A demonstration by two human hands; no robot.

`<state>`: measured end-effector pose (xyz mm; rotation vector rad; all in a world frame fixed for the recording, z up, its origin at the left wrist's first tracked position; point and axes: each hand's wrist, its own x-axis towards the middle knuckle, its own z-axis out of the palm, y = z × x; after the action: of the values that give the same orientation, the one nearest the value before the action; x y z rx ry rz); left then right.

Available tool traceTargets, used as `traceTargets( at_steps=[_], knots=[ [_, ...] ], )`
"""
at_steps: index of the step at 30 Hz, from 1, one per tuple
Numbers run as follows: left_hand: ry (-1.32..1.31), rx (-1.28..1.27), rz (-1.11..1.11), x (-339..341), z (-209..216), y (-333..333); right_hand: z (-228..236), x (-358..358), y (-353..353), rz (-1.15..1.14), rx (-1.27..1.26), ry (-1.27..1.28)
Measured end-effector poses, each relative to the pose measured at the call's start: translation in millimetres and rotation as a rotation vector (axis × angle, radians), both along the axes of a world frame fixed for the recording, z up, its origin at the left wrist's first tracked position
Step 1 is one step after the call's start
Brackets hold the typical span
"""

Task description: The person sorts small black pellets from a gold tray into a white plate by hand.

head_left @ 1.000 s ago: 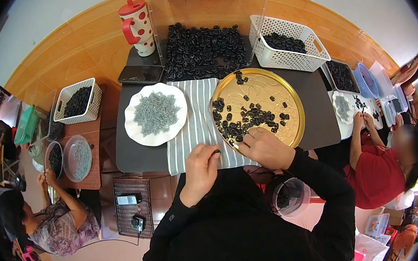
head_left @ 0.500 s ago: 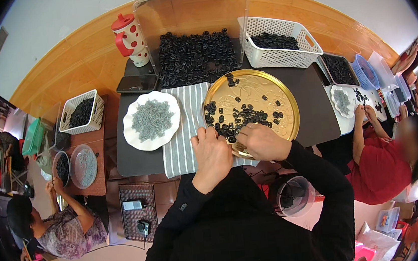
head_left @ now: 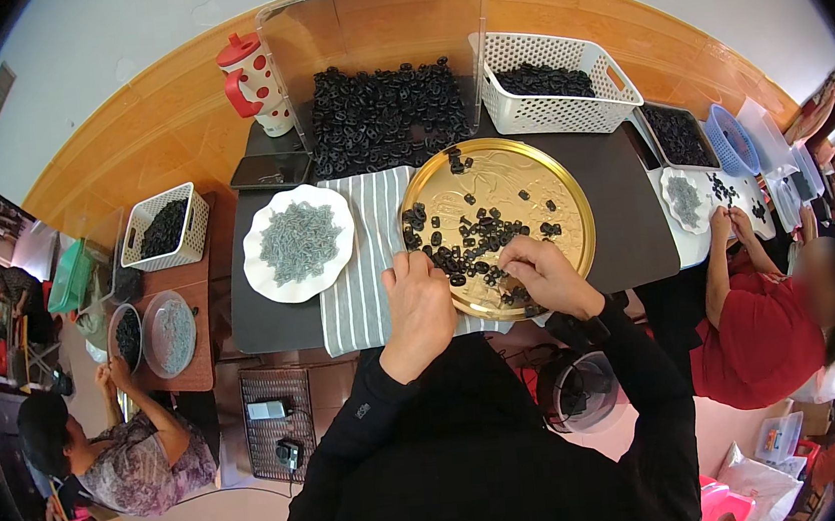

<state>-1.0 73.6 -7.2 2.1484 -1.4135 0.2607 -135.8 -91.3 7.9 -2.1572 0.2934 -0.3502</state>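
Observation:
A round golden tray [head_left: 571, 185] lies on the dark table, with small black plastic pieces [head_left: 485, 229] heaped toward its near middle. My left hand [head_left: 418, 306] is curled closed at the tray's near left rim, over the striped cloth; whatever its fingers hold is hidden. Above the tray's near right part, my right hand [head_left: 555, 279] has thumb and forefinger drawn together beside the heap. Anything in that pinch is too small to name. Left of the cloth [head_left: 365, 235] stands a white wavy-edged plate [head_left: 255, 266] piled with small grey-clear pieces [head_left: 300, 240].
Behind the tray, a clear upright bin [head_left: 375, 23] holds many black pieces, next to a white basket [head_left: 564, 111]. A spotted tumbler [head_left: 262, 85] and a phone [head_left: 271, 170] stand and lie at the back left. Co-workers sit at side tables, left and right.
My right hand has moved right, away from my left hand, and its fingers now point into the black pieces. My left hand stays curled at nearly the same place.

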Motion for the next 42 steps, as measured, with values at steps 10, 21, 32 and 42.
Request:
traceTargets(
  at_steps=[10, 21, 32, 42],
  knots=[
    [0.977, -0.311, -0.167, 2, -8, 29, 5, -3, 49, -0.078, 0.430, -0.095],
    [1.205, -0.391, -0.226, -8, -3, 47, -3, 23, 84, -0.062, 0.320, -0.206],
    [1.165, -0.439, -0.223, -8, -11, 51, -3, 26, 92, -0.076, 0.246, -0.232],
    [1.028, -0.484, -0.139, -18, -13, 50, 1, 27, 94, -0.043, 0.134, -0.198]
  ],
)
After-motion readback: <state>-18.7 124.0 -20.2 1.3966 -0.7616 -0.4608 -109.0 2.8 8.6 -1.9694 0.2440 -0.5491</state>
